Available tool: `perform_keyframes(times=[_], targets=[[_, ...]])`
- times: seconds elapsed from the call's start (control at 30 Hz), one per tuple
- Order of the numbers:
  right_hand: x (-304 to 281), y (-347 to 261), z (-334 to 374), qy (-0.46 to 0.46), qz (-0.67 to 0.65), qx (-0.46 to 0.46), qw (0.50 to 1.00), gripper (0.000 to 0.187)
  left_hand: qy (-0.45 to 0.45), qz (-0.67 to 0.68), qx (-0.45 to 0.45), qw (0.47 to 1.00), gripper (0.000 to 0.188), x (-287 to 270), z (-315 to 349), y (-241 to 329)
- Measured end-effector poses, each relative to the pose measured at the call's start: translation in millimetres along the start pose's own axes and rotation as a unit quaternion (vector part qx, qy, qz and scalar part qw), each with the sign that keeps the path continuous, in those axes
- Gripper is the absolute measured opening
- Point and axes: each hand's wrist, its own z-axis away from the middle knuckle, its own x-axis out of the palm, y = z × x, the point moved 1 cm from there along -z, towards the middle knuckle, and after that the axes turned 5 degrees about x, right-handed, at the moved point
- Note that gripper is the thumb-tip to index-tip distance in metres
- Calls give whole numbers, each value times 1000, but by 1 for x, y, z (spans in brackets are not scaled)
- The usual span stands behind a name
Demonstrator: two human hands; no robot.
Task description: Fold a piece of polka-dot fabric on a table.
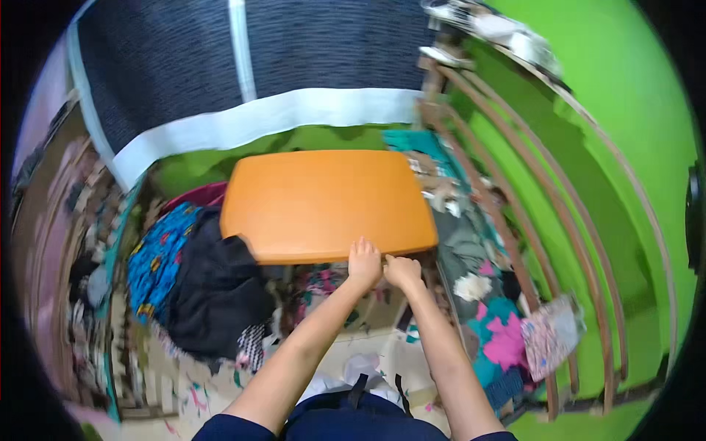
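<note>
An orange plastic tabletop (331,198) with rounded corners stretches in front of me. My left hand (365,263) lies on the middle of its near edge, fingers stretched out over the top surface. Right beside it, my right hand (402,270) is closed at the same edge, its fingers curled. Whatever that hand holds is hidden and too blurred to name. Against the table's left side, a heap of black cloth (217,290) covers a near corner.
Blue patterned cloth (158,257) lies left of the black heap. At right are wooden rails (515,154), teal and pink cloth (504,342) and a patterned pouch (551,334). Scraps litter the pale floor (334,353). A dark curtain (338,51) with a white border hangs behind the table.
</note>
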Motion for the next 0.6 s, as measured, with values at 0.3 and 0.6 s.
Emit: perform_keyframes(times=[0.3,0.6], targets=[[44,-258,9,43,10,-256,966,29,2,-67,-253,965,29,-70,177,-219],[85,-382,23,94,10,-424,901,26,-40,-35,-435,899,35,-91,299,-312]])
